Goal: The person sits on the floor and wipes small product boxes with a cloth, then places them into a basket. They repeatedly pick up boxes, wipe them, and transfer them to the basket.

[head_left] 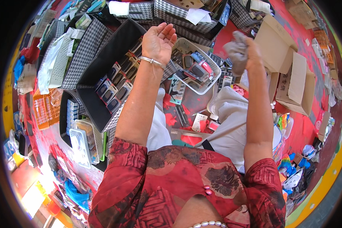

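Observation:
My left hand (158, 42) is raised palm up over the far edge of a black-lined fabric box (91, 81), its fingers loosely curled and nothing in it. Inside that box lie several carded packs (111, 93) with dark oval items. A crumpled grey cloth (236, 53) hangs from my right hand (252, 53), which is closed around it and smeared by motion. Between my two arms stands a white plastic basket (211, 84) of packaged goods, among them a pink-and-dark pack (201, 70). Neither hand touches the basket.
Open cardboard boxes (296, 81) stand to the right. Houndstooth fabric boxes (140, 10) line the far side and left. An orange basket (47, 108) and clear plastic containers (79, 146) sit at the left. Small packs (200, 122) lie between my legs.

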{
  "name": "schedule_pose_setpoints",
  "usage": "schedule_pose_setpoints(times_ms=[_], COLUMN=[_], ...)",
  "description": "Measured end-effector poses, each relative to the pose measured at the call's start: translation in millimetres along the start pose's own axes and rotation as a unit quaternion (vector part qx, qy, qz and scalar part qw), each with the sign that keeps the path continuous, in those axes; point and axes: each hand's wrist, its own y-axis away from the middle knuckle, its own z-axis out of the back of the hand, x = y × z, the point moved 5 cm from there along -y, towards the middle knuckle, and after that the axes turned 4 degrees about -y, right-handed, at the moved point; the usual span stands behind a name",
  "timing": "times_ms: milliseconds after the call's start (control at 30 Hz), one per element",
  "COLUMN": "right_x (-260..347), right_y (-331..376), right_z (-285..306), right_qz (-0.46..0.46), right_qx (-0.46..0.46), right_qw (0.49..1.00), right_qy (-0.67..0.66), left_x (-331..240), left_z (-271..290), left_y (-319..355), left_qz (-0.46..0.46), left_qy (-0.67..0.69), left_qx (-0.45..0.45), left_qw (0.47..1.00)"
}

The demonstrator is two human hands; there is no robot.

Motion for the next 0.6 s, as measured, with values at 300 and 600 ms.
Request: schedule_pose_setpoints(times_ms=[300, 600], right_x=[-173, -235], right_y=[21, -7], right_z=[8, 37], right_qz=[0.13, 0.093], right_qx=[0.03, -0.028], right_qw=[0.571, 0.614], right_qy=[0.81, 0.783], left_x=[12, 11], left_z=[-4, -5], left_y=[6, 8], left_qz=[0.049, 0.083], left_qy=[-0.033, -0.035], left_qx=[0.013, 0.056], left_qw=[0.998, 0.994])
